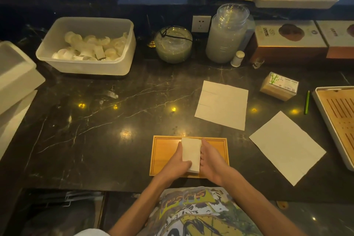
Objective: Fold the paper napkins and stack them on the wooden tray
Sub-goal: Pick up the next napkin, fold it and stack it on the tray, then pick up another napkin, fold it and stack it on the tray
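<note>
A small wooden tray (162, 151) lies on the dark marble counter right in front of me. A folded white napkin (191, 154) sits on the middle of the tray. My left hand (179, 163) holds its left edge, thumb curled over the near corner. My right hand (209, 159) presses along its right edge, fingers fairly straight. One unfolded napkin (222, 104) lies flat beyond the tray to the right. A second unfolded napkin (287, 147) lies further right, turned at an angle.
A slatted tea tray (337, 120) and a green pen (307, 102) are at the far right, a tissue pack (278, 86) behind them. At the back stand a white tub (86, 46), a glass bowl (173, 44), stacked clear lids (226, 34) and boxes (287, 42).
</note>
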{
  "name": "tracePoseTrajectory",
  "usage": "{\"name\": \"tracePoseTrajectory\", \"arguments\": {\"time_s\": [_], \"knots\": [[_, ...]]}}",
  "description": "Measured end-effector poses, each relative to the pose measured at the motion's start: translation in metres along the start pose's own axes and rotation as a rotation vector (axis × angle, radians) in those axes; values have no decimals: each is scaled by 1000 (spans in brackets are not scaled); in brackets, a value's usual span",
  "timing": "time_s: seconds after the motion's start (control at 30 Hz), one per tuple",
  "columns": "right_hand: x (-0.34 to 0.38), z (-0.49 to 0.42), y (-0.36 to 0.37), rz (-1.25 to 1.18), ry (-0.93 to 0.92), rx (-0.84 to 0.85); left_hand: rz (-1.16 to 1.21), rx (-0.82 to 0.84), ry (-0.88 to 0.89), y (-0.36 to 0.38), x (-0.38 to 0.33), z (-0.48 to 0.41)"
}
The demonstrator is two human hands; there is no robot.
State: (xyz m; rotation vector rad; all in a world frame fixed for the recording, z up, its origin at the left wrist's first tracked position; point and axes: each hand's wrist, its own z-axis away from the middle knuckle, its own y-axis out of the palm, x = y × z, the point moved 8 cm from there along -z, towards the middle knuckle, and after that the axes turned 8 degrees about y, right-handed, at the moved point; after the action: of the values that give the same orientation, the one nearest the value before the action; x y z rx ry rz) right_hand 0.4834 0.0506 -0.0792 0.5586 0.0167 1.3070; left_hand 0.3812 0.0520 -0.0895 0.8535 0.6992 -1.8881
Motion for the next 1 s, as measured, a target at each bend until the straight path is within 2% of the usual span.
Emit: {"name": "tracePoseTrajectory", "arguments": {"time_s": [0.23, 0.37, 0.43, 0.5, 0.53, 0.63, 0.7, 0.83, 0.93, 1.0], "knots": [[3, 1, 2, 64, 3, 9, 23, 5, 45, -2, 0, 0], [8, -3, -10, 124, -12, -34, 8, -82, 27, -13, 0, -1], [21, -1, -26, 382, -68, -165, -84, -173, 26, -26, -8, -4], [53, 7, -46, 682, -247, -375, -314, -295, 63, -44, -30, -10], [71, 13, -55, 750, -337, -467, -411, -344, 99, -51, -46, -17], [127, 18, -87, 751, -459, -695, -511, -383, 184, -59, -92, -57], [163, 15, -110, 741, -490, -839, -551, -408, 155, -62, -113, -90], [214, 11, -143, 872, -454, -1155, -647, -406, 47, -54, -129, -145], [217, -5, -156, 983, -307, -1182, -709, -377, -17, -43, -122, -164], [213, -11, -159, 1005, -275, -1184, -763, -376, -51, -38, -113, -171]]}}
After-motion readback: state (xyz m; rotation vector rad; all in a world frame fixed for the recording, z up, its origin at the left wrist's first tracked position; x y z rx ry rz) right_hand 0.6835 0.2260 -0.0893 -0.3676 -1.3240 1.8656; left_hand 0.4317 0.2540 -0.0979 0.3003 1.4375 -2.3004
